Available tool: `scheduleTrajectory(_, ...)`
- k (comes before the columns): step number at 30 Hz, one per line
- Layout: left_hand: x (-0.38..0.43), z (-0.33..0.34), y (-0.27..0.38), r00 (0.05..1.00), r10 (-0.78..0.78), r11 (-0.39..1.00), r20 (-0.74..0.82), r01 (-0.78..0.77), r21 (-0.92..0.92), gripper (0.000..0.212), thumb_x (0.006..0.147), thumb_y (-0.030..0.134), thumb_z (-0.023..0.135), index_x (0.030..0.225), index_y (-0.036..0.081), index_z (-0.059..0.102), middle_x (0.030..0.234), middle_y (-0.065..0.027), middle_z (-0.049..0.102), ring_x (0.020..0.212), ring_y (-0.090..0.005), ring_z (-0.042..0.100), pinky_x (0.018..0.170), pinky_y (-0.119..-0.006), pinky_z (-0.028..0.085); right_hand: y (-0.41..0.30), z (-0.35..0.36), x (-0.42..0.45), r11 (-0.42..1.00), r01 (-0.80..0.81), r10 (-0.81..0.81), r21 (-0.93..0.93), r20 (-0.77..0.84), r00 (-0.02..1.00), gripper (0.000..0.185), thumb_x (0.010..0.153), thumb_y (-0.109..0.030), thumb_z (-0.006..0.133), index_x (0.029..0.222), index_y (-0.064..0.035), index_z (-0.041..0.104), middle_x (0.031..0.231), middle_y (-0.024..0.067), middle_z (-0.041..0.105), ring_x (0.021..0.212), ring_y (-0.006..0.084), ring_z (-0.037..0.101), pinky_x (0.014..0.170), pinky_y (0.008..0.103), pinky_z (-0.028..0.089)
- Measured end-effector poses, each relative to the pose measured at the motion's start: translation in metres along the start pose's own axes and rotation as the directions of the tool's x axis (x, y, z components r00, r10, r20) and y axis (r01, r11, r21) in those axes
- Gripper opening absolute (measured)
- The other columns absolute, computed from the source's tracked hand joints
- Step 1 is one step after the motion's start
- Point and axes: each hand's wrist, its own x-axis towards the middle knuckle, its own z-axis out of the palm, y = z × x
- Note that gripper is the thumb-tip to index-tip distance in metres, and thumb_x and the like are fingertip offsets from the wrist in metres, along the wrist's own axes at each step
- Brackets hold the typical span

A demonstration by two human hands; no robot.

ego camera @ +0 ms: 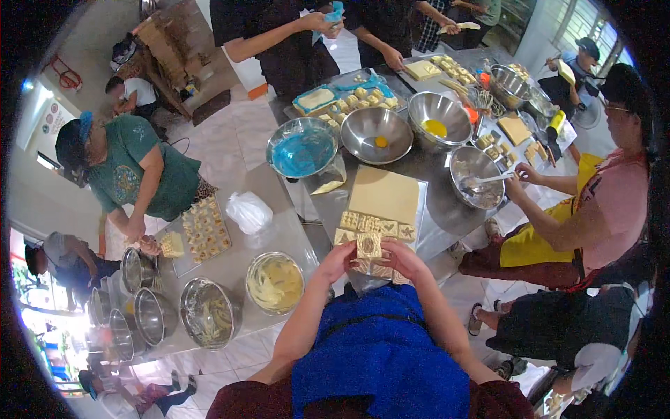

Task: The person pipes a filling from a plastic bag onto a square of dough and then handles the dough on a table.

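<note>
My left hand [339, 261] and my right hand [404, 257] grip a small decorated square of cake [369, 245] from its two sides. Its top carries cream-coloured icing with a brownish round pattern. Several more decorated cake squares [390, 227] sit in rows just beyond and beneath it, some with piped or leaf-like marks; my hands hide part of them. Past those lies an uncut plain sheet cake [384, 194] on a light board [423, 201] near the edge of the steel table.
Beyond the board stand metal bowls with blue icing [302, 149] and yellow remnants [381, 142]. At right, a person in a yellow apron holds a spatula over a bowl [476, 178]. On the left table are a cream bowl [275, 283] and a tray of piped pieces [207, 230].
</note>
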Motion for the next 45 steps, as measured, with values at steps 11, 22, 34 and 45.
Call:
scheduleTrajectory(11, 0.01, -0.003, 0.006, 0.996, -0.072, 0.997, -0.045, 0.073, 0.015, 0.036, 0.086, 0.034, 0.044, 0.115, 0.013, 0.045, 0.109, 0.0, 0.052, 0.1, -0.0137, 0.047, 0.079, -0.032, 0.04, 0.01, -0.01, 0.005, 0.962, -0.063, -0.014, -0.268, -0.274, 0.962, 0.028, 0.083, -0.023, 0.051, 0.106, -0.0077, 0.05, 0.091, 0.0004, 0.055, 0.081, 0.0095, 0.051, 0.067, 0.0252, 0.043)
scheduleTrajectory(22, 0.01, -0.02, -0.021, 0.998, -0.047, 0.993, -0.039, 0.043, -0.113, 0.034, 0.088, 0.026, 0.039, 0.114, 0.005, 0.043, 0.109, -0.0063, 0.053, 0.098, -0.0184, 0.052, 0.081, -0.034, 0.045, 0.027, -0.016, 0.007, 0.911, -0.091, -0.037, -0.401, -0.299, 0.954, 0.029, 0.079, -0.024, 0.055, 0.101, -0.0054, 0.056, 0.085, 0.0008, 0.059, 0.077, 0.0079, 0.054, 0.061, 0.0198, 0.039)
scheduleTrajectory(34, 0.032, -0.005, -0.019, 0.912, -0.074, 0.979, -0.402, 0.143, 0.146, 0.032, 0.088, 0.027, 0.037, 0.106, 0.003, 0.047, 0.096, -0.0081, 0.056, 0.081, -0.0178, 0.056, 0.064, -0.03, 0.05, 0.043, -0.025, 0.026, 0.886, -0.151, -0.002, -0.437, -0.331, 0.944, 0.031, 0.081, -0.016, 0.044, 0.108, -0.0037, 0.054, 0.091, 0.0044, 0.058, 0.079, 0.0108, 0.053, 0.065, 0.0234, 0.045)
scheduleTrajectory(45, 0.046, -0.007, -0.035, 0.872, -0.047, 0.996, -0.487, 0.076, 0.039, 0.028, 0.086, 0.02, 0.038, 0.105, 0.002, 0.045, 0.092, -0.0108, 0.052, 0.079, -0.0182, 0.054, 0.06, -0.03, 0.05, 0.048, -0.038, 0.03, 0.944, -0.134, 0.005, -0.301, -0.393, 0.919, 0.033, 0.08, -0.016, 0.043, 0.108, -0.0001, 0.052, 0.093, 0.0076, 0.056, 0.081, 0.0141, 0.053, 0.062, 0.0272, 0.048)
